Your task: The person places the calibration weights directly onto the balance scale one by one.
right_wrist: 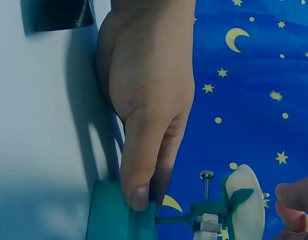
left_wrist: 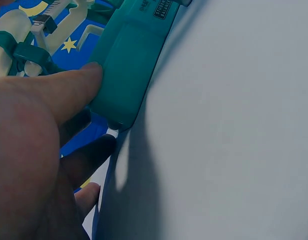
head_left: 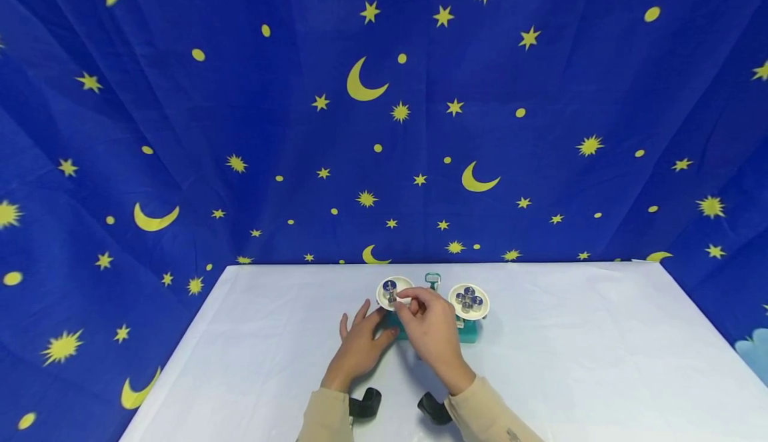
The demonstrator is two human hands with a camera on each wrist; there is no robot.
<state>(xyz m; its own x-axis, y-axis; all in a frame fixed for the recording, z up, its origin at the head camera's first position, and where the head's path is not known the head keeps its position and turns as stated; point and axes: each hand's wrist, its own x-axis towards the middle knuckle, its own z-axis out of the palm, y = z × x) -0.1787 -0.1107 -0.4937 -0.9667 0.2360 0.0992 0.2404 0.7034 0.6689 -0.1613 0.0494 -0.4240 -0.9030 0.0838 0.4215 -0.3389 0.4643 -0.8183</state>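
A teal toy balance scale (head_left: pixel 468 333) stands on the table with two white pans. Inside the left pan (head_left: pixel 382 303) is a metal weight (head_left: pixel 389 286) with a shiny blue-looking top. Beside it, my right hand (head_left: pixel 430 327) reaches over and pinches a smaller metal weight (head_left: pixel 392 298) between thumb and index finger; the fingertips partly hide the contact. The right pan (head_left: pixel 485 309) carries several metal weights (head_left: pixel 469 292). My left hand (head_left: pixel 358 350) rests against the left end of the base, its thumb (left_wrist: pixel 86 82) on the teal surface and its other fingers spread.
Black curved wrist mounts (head_left: pixel 366 403) sit at both cuffs. The white table (head_left: pixel 588 355) extends around the scale, and a blue cloth (head_left: pixel 300 129) with yellow moons and stars hangs behind it. A teal upright (head_left: pixel 433 279) rises between the pans.
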